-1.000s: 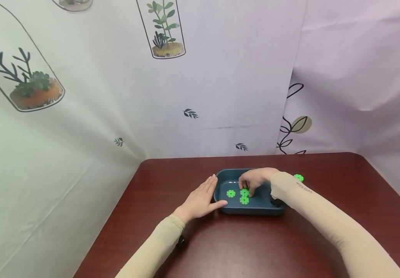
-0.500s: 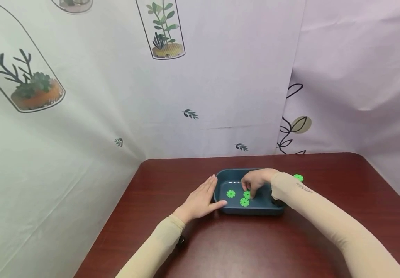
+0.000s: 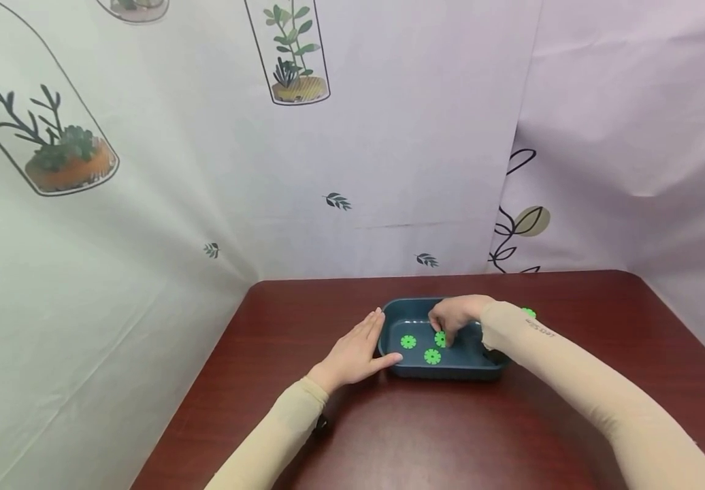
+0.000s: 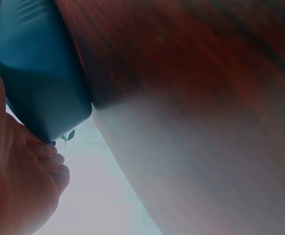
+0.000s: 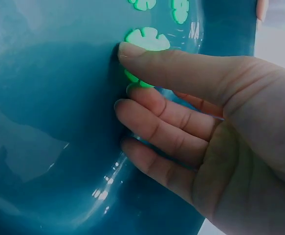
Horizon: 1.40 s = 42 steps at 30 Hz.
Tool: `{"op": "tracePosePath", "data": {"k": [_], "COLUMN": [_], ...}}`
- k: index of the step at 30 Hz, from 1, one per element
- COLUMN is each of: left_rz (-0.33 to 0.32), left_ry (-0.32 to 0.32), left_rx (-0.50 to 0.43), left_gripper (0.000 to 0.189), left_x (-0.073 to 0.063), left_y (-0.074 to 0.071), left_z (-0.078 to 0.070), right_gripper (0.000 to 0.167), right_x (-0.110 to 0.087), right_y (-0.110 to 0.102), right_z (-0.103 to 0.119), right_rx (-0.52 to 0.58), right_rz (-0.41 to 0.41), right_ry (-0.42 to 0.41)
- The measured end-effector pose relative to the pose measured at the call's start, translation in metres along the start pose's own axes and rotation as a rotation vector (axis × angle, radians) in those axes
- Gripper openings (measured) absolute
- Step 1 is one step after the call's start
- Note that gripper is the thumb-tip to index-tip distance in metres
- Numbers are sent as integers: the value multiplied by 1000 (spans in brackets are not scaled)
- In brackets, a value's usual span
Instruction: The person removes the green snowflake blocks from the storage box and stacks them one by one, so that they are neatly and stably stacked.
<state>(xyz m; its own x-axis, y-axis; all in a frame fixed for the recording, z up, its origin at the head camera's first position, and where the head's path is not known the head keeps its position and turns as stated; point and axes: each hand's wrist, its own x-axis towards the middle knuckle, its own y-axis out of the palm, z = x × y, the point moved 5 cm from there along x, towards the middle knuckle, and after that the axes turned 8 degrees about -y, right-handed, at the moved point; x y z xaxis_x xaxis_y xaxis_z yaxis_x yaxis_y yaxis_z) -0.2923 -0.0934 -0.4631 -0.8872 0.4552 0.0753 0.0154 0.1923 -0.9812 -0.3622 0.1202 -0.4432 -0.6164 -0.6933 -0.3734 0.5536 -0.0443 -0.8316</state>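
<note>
A dark blue rectangular tray stands on the table. My left hand rests against its left end, fingers straight along the outside and thumb over the near left corner. Inside, my right hand pinches a green flower-shaped plastic disc between thumb and fingers. In the right wrist view the thumb lies across this disc, covering its middle. Two similar discs lie flat on the tray floor, a left disc and a near disc. The right forearm hides the tray's right end.
Another green disc lies on the dark red wooden table beyond the right sleeve, partly hidden by it. A printed cloth hangs behind the table and along its sides.
The pinched disc has shifted slightly right, away from the near disc it was touching, and the right hand moved with it. My left hand stays in place on the tray.
</note>
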Motion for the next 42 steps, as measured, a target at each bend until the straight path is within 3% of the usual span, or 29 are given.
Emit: {"op": "tracePosePath", "data": {"k": [11,23,33,42], "left_rz": [-13,-8,11,19], "left_ry": [22,43,13,4], "left_rx": [4,5,15,-3], "left_gripper": [102,102,100,101], "left_x": [4,8,5,5], "left_y": [2,2,-3,0], "left_z": [1,-1,8,7], "right_gripper": [15,9,9,12], "right_x": [-16,-64,-106,-144], "right_y": [-16,-54,-77,-76], "right_z": [-2,-9,-30,-62], "right_rx": [19,17,29,33], "right_rz": [-87,-323,-523,-642], "right_ry": [-84,-194,-107,21]}}
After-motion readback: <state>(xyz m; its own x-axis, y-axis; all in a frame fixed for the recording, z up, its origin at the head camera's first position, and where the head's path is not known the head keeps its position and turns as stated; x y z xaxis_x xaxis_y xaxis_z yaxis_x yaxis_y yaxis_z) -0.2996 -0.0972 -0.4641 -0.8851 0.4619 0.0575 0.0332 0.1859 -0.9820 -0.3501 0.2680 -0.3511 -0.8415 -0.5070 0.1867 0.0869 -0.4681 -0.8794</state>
